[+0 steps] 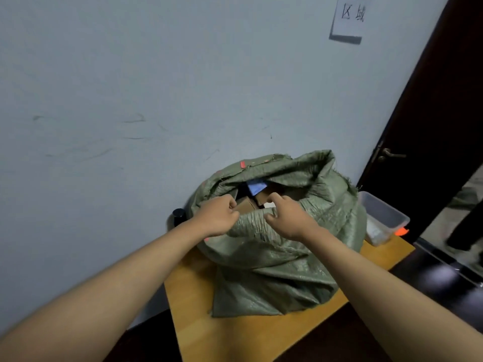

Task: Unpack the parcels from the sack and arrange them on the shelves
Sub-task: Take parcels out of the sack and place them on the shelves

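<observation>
While the sack [274, 239] sits full on the table [198, 304] toward its far edge against the wall, no parcel looks unpacked yet and no shelves show, so nearly all the task seems left. Left hand [218, 218] and right hand [287, 218] curl over the near rim of the mouth, gripping the fabric. Parcels [247, 205] lie inside, just beyond the fingers.

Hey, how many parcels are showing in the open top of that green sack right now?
3, roughly: a blue packet at the back, a brown box by the left hand, and a white one by the right hand. More are probably buried in the sack.
</observation>
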